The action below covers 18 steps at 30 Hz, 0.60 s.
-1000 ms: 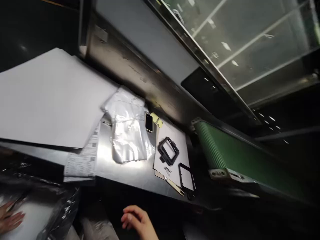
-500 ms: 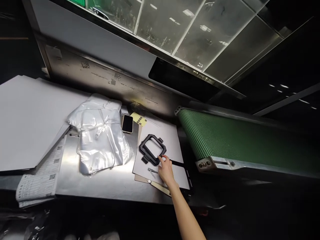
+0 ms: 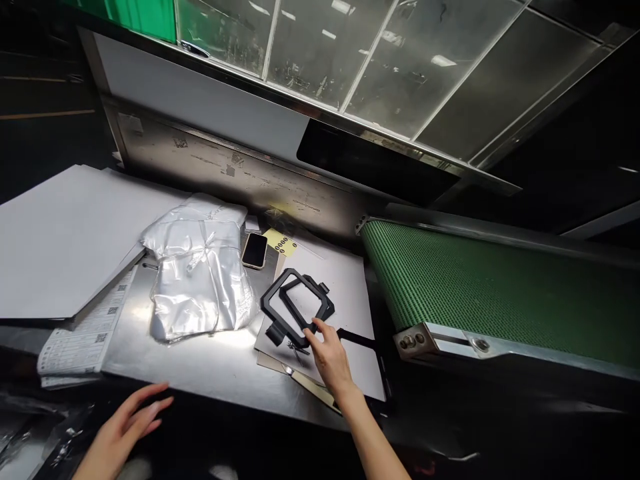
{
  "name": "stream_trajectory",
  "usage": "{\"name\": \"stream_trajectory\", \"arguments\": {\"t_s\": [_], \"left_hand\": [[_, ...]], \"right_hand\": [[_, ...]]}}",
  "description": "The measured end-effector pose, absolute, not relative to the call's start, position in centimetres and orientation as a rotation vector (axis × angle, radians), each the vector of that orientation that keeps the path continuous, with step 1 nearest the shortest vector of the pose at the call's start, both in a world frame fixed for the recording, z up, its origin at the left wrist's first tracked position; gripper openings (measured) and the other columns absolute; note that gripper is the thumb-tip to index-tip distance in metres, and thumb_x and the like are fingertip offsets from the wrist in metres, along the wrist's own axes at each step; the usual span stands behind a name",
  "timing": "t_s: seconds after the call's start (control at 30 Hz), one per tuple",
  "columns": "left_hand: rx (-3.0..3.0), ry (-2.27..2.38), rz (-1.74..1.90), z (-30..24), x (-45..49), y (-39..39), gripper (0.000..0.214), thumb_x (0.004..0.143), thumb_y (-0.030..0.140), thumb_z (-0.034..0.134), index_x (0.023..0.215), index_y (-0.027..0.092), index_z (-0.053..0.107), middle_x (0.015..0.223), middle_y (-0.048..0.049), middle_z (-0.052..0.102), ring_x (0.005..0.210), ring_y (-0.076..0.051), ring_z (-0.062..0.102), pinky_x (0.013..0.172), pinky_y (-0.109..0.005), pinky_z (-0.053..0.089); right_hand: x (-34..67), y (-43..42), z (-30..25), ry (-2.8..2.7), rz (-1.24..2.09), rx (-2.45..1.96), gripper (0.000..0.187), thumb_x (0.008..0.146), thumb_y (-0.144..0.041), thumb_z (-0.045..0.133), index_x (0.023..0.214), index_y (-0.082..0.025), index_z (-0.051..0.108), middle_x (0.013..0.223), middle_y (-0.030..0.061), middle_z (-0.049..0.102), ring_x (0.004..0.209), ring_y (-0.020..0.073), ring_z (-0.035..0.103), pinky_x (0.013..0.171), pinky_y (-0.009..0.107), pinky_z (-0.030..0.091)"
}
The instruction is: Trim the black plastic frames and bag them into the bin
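My right hand (image 3: 330, 360) pinches the near corner of a black plastic frame (image 3: 271, 289). This frame is tilted and overlaps a second black frame (image 3: 329, 309) that lies on white sheets (image 3: 350, 287). Below the held frame is a nail clipper (image 3: 296, 351), partly covered by it. A cutter knife with a pale handle (image 3: 315, 392) lies near the table edge, close to my right wrist. My left hand (image 3: 127, 427) is at the lower left, in front of the table edge, with its fingers apart and nothing in them.
A tied stack of clear plastic bags (image 3: 193, 287) lies mid-table, a phone (image 3: 255, 251) beside it. Large white boards (image 3: 65, 247) cover printed sheets (image 3: 75, 350) on the left. A green conveyor belt (image 3: 465, 293) stands to the right. Clear bins (image 3: 310, 53) hang overhead.
My right hand has shifted the upper frame left and toward me, uncovering the second frame beneath. My left hand has come into view at the lower left.
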<state>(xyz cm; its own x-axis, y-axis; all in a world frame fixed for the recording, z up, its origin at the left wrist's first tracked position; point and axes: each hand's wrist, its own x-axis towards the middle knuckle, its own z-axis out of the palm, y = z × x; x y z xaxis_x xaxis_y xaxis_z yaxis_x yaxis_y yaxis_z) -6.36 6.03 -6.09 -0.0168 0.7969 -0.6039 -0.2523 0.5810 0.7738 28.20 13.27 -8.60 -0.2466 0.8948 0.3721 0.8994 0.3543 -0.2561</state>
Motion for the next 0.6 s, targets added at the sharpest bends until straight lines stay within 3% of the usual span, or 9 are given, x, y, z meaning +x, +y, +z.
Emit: {"name": "stream_trajectory", "arguments": {"t_s": [0.1, 0.13, 0.27, 0.37, 0.47, 0.53, 0.6], "left_hand": [[0.503, 1.138, 0.906, -4.6, -2.2, 8.4, 0.048, 0.071, 0.056, 0.047, 0.107, 0.024, 0.049, 0.115, -0.008, 0.056, 0.097, -0.029, 0.057, 0.076, -0.04, 0.047], [0.509, 1.082, 0.909, -4.1, -1.1, 8.9, 0.045, 0.073, 0.054, 0.048, 0.107, 0.024, 0.049, 0.113, -0.0079, 0.057, 0.092, -0.028, 0.06, 0.074, -0.039, 0.048], [0.523, 1.056, 0.961, -2.9, 1.0, 8.5, 0.028, 0.076, 0.042, 0.052, 0.095, 0.022, 0.05, 0.073, 0.0014, 0.064, 0.063, -0.017, 0.065, 0.058, -0.026, 0.048], [0.518, 1.063, 0.981, -2.8, 0.9, 6.7, 0.027, 0.075, 0.039, 0.054, 0.094, 0.02, 0.049, 0.061, 0.0042, 0.06, 0.058, -0.016, 0.064, 0.055, -0.023, 0.046], [0.492, 1.079, 0.985, -2.8, 0.9, 5.1, 0.025, 0.075, 0.038, 0.054, 0.092, 0.02, 0.05, 0.062, 0.0038, 0.061, 0.056, -0.015, 0.064, 0.053, -0.022, 0.046], [0.469, 1.079, 0.984, -2.5, 1.3, 4.6, 0.023, 0.076, 0.038, 0.052, 0.09, 0.019, 0.05, 0.063, 0.0034, 0.061, 0.058, -0.015, 0.064, 0.054, -0.022, 0.046], [0.455, 1.074, 0.983, -2.0, 1.8, 4.4, 0.023, 0.078, 0.038, 0.051, 0.089, 0.019, 0.051, 0.065, 0.0026, 0.061, 0.062, -0.015, 0.064, 0.058, -0.022, 0.046]], "right_hand": [[25.4, 10.4, -7.7, -2.199, 0.114, -1.345, 0.018, 0.083, -0.019, 0.046, 0.1, -0.018, 0.055, 0.114, 0.0066, 0.05, 0.096, 0.0183, 0.051, 0.076, 0.037, 0.046], [24.5, 9.3, -7.5, -2.195, 0.174, -1.278, 0.019, 0.083, -0.016, 0.045, 0.098, -0.02, 0.056, 0.113, 0.0066, 0.051, 0.096, 0.0189, 0.051, 0.076, 0.037, 0.046], [22.1, 5.7, -7.3, -2.007, 0.444, -1.16, 0.031, 0.08, -0.011, 0.045, 0.103, -0.028, 0.057, 0.114, 0.0061, 0.053, 0.099, 0.02, 0.051, 0.08, 0.035, 0.045], [20.9, 4.2, -7.3, -1.626, 0.668, -1.28, 0.035, 0.085, -0.015, 0.038, 0.117, -0.027, 0.044, 0.119, 0.0103, 0.046, 0.096, 0.018, 0.053, 0.078, 0.035, 0.046], [19.7, 3.4, -6.8, -1.265, 1.009, -1.337, 0.028, 0.089, -0.025, 0.031, 0.114, -0.02, 0.042, 0.091, 0.0091, 0.059, 0.068, 0.0132, 0.058, 0.06, 0.029, 0.048], [18.9, 3.0, -6.1, -1.078, 1.23, -1.295, 0.024, 0.088, -0.031, 0.032, 0.099, -0.017, 0.048, 0.067, 0.0018, 0.057, 0.052, 0.0102, 0.053, 0.048, 0.024, 0.044], [18.5, 2.7, -5.4, -0.903, 1.364, -1.244, 0.022, 0.086, -0.036, 0.036, 0.088, -0.018, 0.047, 0.059, -0.0024, 0.052, 0.046, 0.0078, 0.048, 0.044, 0.02, 0.04]]}}
